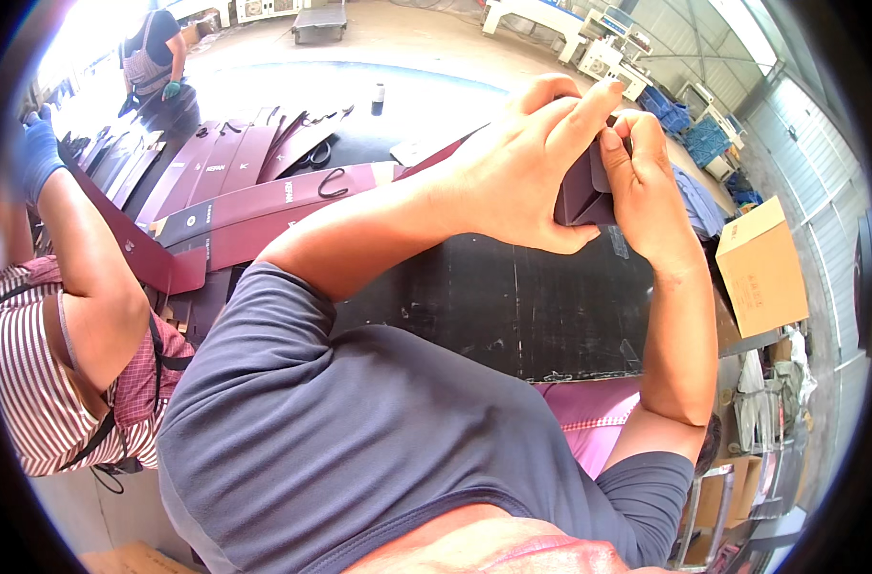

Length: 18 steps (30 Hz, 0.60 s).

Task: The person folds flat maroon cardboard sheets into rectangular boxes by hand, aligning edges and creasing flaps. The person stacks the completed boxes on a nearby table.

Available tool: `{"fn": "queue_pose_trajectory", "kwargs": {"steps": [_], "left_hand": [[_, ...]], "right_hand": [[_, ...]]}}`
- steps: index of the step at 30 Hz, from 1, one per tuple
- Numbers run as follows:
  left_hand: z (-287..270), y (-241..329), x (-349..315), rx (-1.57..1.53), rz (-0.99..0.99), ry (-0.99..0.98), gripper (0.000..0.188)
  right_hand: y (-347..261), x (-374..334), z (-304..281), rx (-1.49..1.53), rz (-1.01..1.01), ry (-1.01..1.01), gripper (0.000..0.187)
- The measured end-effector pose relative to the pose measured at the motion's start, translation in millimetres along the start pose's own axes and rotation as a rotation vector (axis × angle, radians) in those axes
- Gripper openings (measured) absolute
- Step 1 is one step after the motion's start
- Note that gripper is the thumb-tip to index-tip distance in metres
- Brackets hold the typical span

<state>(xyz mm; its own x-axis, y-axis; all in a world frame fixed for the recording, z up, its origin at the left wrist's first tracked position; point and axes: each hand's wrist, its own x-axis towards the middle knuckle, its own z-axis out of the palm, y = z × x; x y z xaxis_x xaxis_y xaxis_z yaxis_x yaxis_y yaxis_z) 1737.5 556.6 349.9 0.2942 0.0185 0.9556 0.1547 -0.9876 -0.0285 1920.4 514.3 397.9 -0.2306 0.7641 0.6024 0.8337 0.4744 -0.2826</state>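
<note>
A dark maroon cardboard box (578,199) with folded flaps is held up over the right part of the black table (446,301). My left hand (522,167) grips it from the left, thumb low and fingers reaching over the top. On its other side my right hand (651,191) is closed, with thumb and bent fingers at the upper flap. Most of the box is hidden behind my hands. Left of my left forearm lie long flat maroon cardboard pieces (249,251), with a black cord loop (333,184) on one of them.
At the left, a co-worker's blue-gloved hand (42,158) is raised near a long maroon panel (134,244). Another person (154,62) stands across the table. A small bottle (378,99) stands farther back. A brown carton (766,273) is at the right edge.
</note>
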Motion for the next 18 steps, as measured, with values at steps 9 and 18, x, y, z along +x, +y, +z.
{"fn": "queue_pose_trajectory", "kwargs": {"steps": [9,18], "left_hand": [[3,1,1,-0.059,0.052,0.03,0.116],[5,2,1,-0.121,0.065,0.002,0.109]], "right_hand": [[0,-6,-2,-0.07,-0.023,0.031,0.02],[0,-12,-2,-0.131,-0.039,0.039,0.021]]}}
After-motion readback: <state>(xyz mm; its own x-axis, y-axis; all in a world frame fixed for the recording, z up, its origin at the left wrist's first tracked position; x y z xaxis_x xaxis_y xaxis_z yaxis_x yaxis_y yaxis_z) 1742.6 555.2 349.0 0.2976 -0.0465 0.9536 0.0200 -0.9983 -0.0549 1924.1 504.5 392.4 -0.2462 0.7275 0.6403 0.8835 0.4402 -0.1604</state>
